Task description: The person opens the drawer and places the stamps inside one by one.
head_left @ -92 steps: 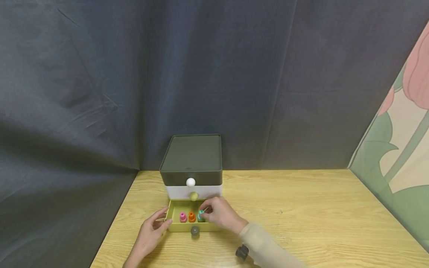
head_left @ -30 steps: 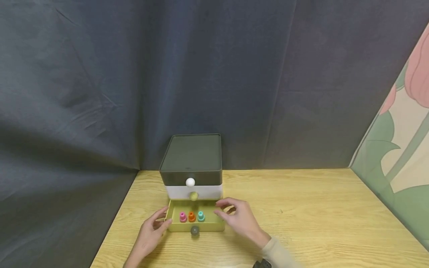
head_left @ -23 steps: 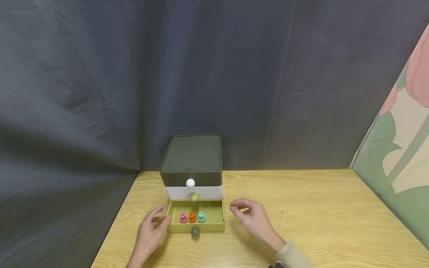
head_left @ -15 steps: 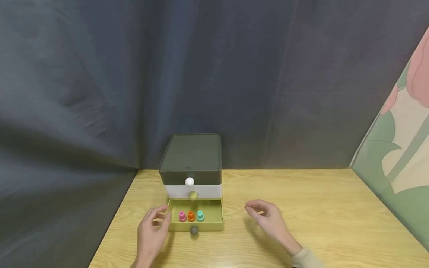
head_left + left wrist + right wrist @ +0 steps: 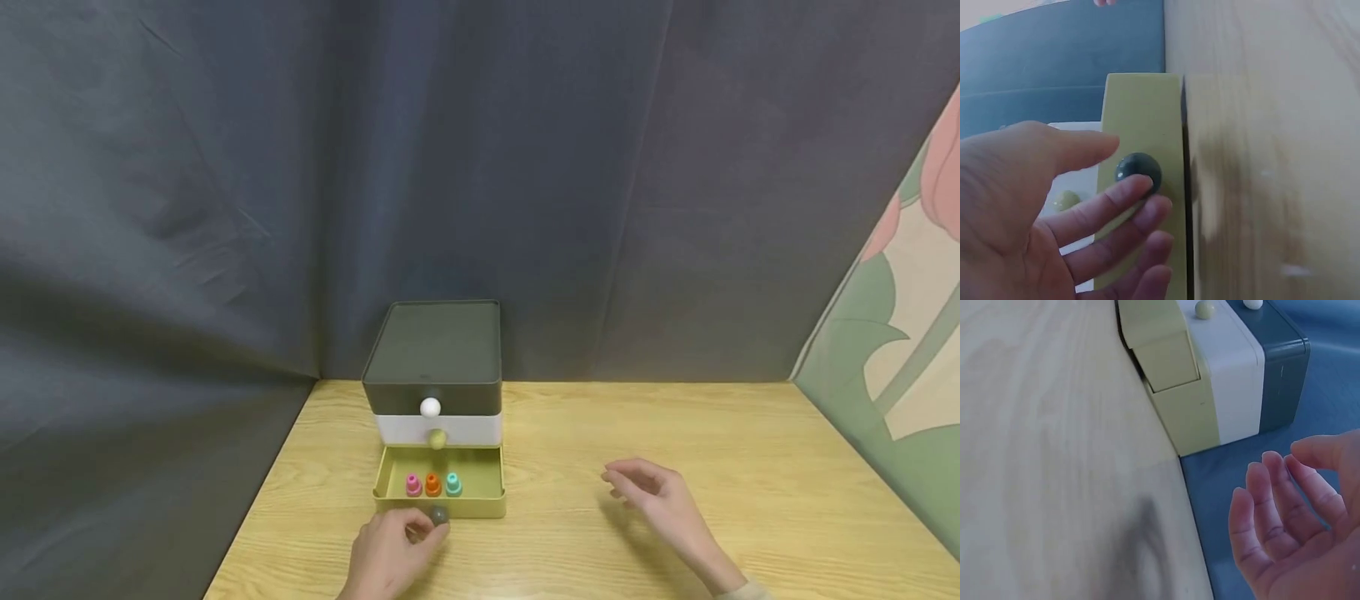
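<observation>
My left hand (image 5: 392, 550) is at the dark round knob (image 5: 440, 516) of the pulled-out yellow-green drawer (image 5: 480, 508). In the left wrist view the index finger overlaps the knob (image 5: 1138, 169), while the thumb (image 5: 1094, 149) stands a little apart from it. Whether the finger touches it, I cannot tell. Inside the drawer, a pink stepped peg-like piece (image 5: 413, 485), an orange one (image 5: 432, 485) and a turquoise one (image 5: 453, 485) stand upright in a row. My right hand (image 5: 663, 508) hovers over the table to the right, fingers loosely bent, holding nothing.
Above the open drawer are a closed white drawer (image 5: 472, 430) with a yellow-green knob (image 5: 437, 439) and a dark one with a white knob (image 5: 430, 407), under a dark flat top (image 5: 442, 342). A dark curtain (image 5: 480, 183) hangs behind the wooden table (image 5: 570, 433).
The right hand let go of the turquoise piece and moved away to the right. The left hand left the drawer's left side and came to its front knob. The drawer stayed pulled out.
</observation>
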`<state>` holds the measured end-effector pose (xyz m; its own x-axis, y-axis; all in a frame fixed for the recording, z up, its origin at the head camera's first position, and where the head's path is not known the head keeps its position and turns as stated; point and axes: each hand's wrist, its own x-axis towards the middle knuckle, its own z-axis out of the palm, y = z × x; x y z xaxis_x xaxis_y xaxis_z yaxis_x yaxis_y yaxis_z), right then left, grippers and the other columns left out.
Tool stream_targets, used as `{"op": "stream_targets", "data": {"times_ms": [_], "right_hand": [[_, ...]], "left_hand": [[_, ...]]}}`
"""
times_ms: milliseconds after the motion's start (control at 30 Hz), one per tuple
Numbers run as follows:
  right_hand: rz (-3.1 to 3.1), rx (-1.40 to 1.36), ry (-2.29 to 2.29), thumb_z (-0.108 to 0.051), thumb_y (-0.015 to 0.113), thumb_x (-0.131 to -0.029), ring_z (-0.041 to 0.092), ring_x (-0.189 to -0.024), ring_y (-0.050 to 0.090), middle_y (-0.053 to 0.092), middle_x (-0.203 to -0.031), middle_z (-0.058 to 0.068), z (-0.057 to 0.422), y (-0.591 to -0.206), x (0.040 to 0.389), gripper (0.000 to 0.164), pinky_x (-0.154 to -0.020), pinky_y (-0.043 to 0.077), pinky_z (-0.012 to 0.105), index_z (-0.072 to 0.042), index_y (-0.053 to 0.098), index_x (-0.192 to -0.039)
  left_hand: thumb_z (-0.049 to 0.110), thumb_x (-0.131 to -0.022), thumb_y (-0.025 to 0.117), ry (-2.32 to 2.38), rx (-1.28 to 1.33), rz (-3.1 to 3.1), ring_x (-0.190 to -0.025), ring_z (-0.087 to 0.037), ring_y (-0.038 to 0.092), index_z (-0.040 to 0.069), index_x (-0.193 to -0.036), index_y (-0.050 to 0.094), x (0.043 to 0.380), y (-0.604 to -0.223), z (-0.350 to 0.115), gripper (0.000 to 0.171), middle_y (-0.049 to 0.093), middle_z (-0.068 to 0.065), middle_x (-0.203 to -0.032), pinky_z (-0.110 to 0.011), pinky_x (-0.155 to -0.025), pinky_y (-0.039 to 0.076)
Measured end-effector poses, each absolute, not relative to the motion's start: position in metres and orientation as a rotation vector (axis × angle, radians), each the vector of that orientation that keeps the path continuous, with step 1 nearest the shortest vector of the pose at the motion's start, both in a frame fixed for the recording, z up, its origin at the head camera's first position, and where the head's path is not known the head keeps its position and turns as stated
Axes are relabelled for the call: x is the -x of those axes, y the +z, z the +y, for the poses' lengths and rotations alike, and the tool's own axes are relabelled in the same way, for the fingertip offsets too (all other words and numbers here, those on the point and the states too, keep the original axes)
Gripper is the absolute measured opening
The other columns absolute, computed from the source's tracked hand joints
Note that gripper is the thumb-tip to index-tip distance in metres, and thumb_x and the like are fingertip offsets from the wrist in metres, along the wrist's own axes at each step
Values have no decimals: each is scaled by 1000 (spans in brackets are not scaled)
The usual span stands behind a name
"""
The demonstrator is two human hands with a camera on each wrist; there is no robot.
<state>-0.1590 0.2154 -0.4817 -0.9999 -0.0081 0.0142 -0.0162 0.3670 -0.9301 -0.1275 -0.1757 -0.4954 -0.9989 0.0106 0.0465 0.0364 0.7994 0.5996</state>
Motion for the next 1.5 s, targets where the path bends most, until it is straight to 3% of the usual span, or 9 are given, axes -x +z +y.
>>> {"op": "stream_targets", "data": {"times_ms": [267,600,1100,1500], "right_hand": [[-2632,170,1834,-29,70,-104,13,-101,74,77,-127,12,233,-491,146,41,-83,63,29,-1,69,-134],[-2643,207,1808,-39,68,-105,10,-101,72,76,-129,11,240,-487,144,48,-85,61,29,-4,68,-136],[-2617,217,1864,-29,69,-105,10,-101,74,77,-126,12,239,-496,144,44,-84,61,27,1,66,-138],[-2640,214,1853,-27,68,-105,10,-100,75,76,-128,16,241,-500,145,43,-84,61,25,2,66,-137]], "left_hand": [[55,-87,82,-892,35,-2931,-77,-10,68,30,-81,82,134,-500,-177,25,78,12,-81,-33,-65,48],[51,-86,84,-917,91,-2916,-72,-7,66,29,-81,83,137,-496,-177,23,78,12,-80,-31,-63,47],[47,-87,84,-905,60,-2891,-66,-5,63,28,-80,83,154,-494,-178,20,76,13,-75,-29,-59,45],[48,-88,83,-942,-13,-2855,-74,-11,71,29,-83,84,171,-503,-177,19,80,10,-81,-33,-61,51]]}}
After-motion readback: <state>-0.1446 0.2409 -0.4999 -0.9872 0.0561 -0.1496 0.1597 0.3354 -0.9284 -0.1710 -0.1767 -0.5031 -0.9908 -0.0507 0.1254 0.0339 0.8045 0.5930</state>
